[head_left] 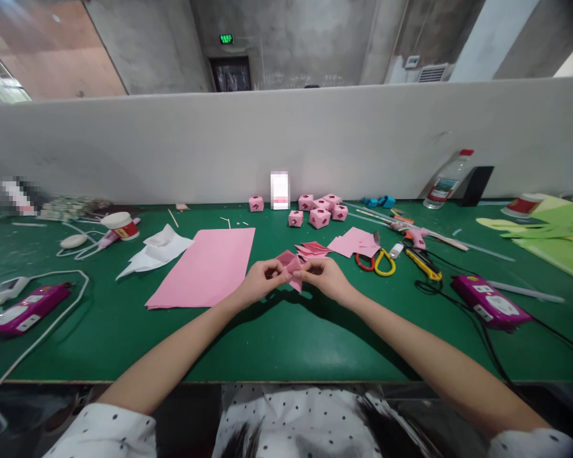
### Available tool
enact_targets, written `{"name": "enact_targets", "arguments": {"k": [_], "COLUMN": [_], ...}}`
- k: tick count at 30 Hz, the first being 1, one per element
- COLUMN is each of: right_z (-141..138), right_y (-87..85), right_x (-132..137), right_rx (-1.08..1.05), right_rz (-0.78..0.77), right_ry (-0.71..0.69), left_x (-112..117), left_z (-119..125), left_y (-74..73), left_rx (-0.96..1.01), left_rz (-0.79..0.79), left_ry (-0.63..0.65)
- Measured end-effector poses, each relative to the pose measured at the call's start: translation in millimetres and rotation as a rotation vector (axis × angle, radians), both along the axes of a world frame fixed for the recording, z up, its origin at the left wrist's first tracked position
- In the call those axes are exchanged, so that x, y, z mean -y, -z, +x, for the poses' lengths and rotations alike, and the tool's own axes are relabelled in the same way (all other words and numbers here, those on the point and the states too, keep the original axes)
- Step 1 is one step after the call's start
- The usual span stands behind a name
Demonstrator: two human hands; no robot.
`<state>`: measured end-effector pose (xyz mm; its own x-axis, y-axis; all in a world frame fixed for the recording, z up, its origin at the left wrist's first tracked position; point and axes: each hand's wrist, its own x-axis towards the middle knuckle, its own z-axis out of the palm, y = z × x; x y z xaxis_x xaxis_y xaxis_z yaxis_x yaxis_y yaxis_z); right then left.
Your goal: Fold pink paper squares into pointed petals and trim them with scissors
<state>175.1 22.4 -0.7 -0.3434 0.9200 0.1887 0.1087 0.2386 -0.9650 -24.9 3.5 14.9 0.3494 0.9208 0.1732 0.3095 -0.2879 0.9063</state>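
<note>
Both my hands meet over the middle of the green table, pinching one small piece of folded pink paper (pixel 292 262). My left hand (pixel 262 280) grips its left side between thumb and fingers. On its right side, my right hand (pixel 329 280) does the same. Creases and raised flaps show in the paper between them. Just behind it lies a small stack of folded pink pieces (pixel 314 249). Larger pink sheets (pixel 214 254) rest to the left of my left hand, and pink paper squares (pixel 352 242) lie beyond my right hand.
Several folded pink paper cubes (pixel 319 217) sit near the grey partition (pixel 219 146). To the right are scissors (pixel 385 263), a yellow cutter (pixel 424 264), a glue gun (pixel 413 235) and a purple power strip (pixel 489 302). At left stand a paper cup (pixel 121 226) and crumpled white paper (pixel 157 251).
</note>
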Motion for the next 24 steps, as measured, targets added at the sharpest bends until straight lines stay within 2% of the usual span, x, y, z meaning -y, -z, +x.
{"name": "enact_targets", "arguments": {"k": [10,14,20,24], "right_z": [5,6,2,0], "right_y": [-6.3,-7.9,-8.0,-7.0], "right_x": [1,2,10,12], "right_rx": [-0.035,0.071,0.223,0.252], "right_rz": [-0.007,0.066,0.285,0.339], "right_ry": [-0.027,-0.033,-0.036,-0.055], "left_x": [-1,-3,1,3], "left_z": [-1,-1,2,1], "left_y": [0.8,4.7,4.0,2.7], "left_rx": [0.056,0.032,-0.031,-0.043], "left_rz": [-0.030,0.036,0.187,0.233], "left_ry": [-0.060,-0.024,-0.043,-0.025]}}
